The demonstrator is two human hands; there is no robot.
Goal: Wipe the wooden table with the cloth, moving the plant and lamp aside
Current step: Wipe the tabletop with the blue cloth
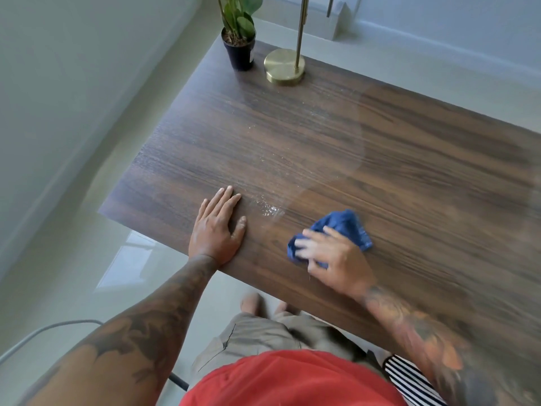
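**Working the cloth toward the wet patch**

My right hand (330, 256) is bunched over the blue cloth (342, 230), fingers curled into it and pinning it against the wooden table (409, 159) near the front edge. It shows blurred, so I take it to be mid-stroke. My left hand (218, 227) lies flat and relaxed on the tabletop, palm down, fingers straight, gripping nothing; it is there to steady me.

Between my two hands, just beyond my left fingertips and a little left of the cloth, sits a glistening wet patch (269, 209), with a faint streaky film trailing away from me up the board. That is where the stroke should go, I judge: sweep the cloth leftward through the droplets, then push it forward along the grain so the streaks lift rather than smear. I would keep the pressure even through the palm, not only the fingertips, and spread the wad flatter so more fabric meets the wood. Overlapping passes should keep me from leaving dull bands.

The plant (238, 51) in its black pot and the brass lamp (284, 67) stand just beside each other at the far left corner, well beyond my left hand. The film seems to reach close to the lamp base, so when my strokes get there I will need my free left hand to shift each one aside, lifting the lamp low by its stem or base so it does not tip.
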